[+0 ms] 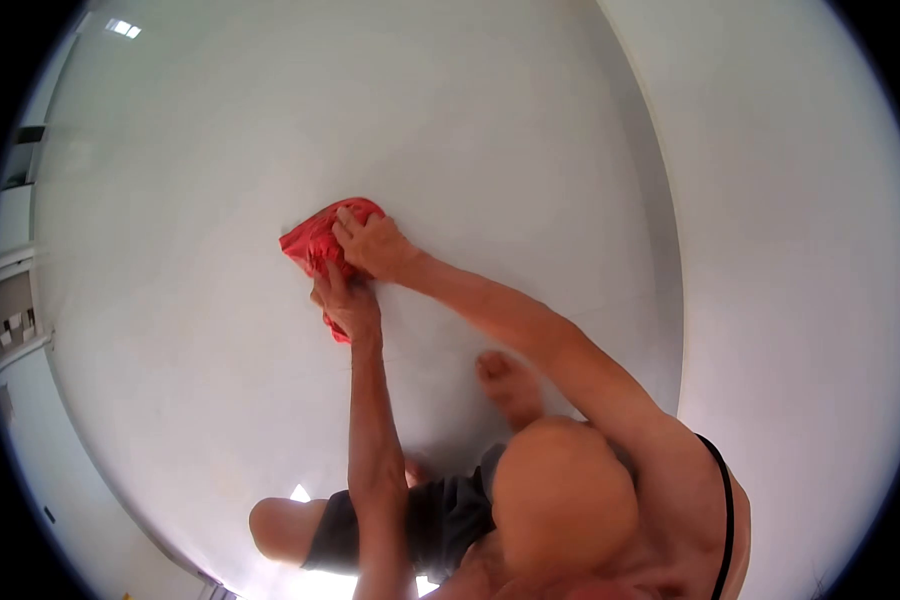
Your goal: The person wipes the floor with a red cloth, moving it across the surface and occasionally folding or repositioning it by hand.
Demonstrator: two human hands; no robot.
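A crumpled red cloth [317, 236] lies bunched on the pale, smooth floor, a little left of the middle of the view. My right hand [375, 246] comes in from the right and presses on its upper right part, with bent fingers dug into the folds. Just below, my left hand [348, 305] grips the lower part, its fingers partly wrapped in the red folds. A small end of the cloth sticks out under the left hand. Both hands are close together, and the cloth touches the floor.
My bare foot [510, 388] and bent knee [565, 497] are below the hands. A white wall [770, 200] rises along the right side. Shelf-like furniture [15, 305] stands at the far left. The pale floor [490, 120] stretches around the cloth.
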